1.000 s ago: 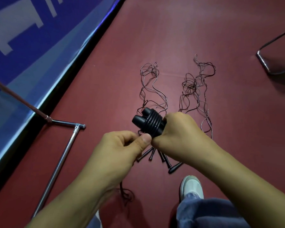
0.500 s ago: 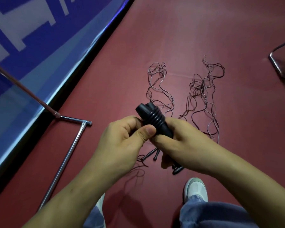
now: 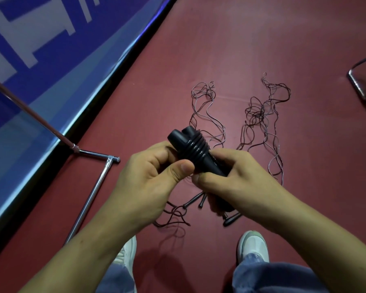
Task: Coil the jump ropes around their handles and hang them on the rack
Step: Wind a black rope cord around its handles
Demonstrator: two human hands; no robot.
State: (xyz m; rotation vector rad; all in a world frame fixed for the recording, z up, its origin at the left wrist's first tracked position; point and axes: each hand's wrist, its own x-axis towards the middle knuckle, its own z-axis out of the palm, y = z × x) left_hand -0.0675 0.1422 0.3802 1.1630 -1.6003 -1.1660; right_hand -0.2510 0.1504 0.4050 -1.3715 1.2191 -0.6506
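Handles (image 3: 190, 149) (rope-coiled) gripped by both hands (image 3: 148, 180).

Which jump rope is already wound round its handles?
The jump rope gripped by the left hand and right hand: cord coiled tightly round its paired handles. The left tangle and right tangle lie loose on the floor.

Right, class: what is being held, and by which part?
The rope-wound handles: right hand grips their lower end, left hand pinches just below the coils.
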